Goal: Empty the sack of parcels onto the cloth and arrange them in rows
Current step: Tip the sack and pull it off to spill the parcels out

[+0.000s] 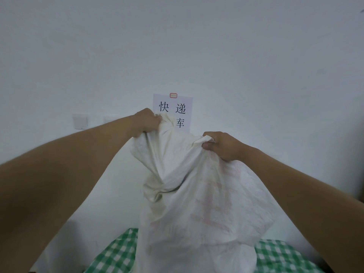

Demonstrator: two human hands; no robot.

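A: We begin with the left hand [146, 120]. What do we see it doing?

B: We see its fingers curled tight round a bunched fold of the sack [197, 194], at the sack's upper left corner. The arm reaches in from the lower left of the view, bare to the edge of the picture.

A: And the right hand [221, 145]?

B: We see it pinching the other upper corner, thumb below and fingers above, with cloth gathered between them. It sits lower than the left hand and nearer to us. Its arm enters from the lower right.

A: So where do we place the sack itself?

B: We place it between the two hands, held up in the air and hanging down from both grips. It is white, creased and slack, with faint reddish print on the side facing us. Its lower part drops past the bottom edge of the view, in front of the cloth [279, 257].

A: What do we note of the cloth?

B: Green and white checks, showing on either side of the sack at the bottom. We cannot tell whether the sack touches it. We see no parcels; what the sack holds is hidden.

A: And behind?

B: A pale wall [177, 46]. A sign [183, 111] with black characters hangs on it, partly covered by the sack's top. A switch [80, 121] sits to the left of the sign, beside the left forearm.
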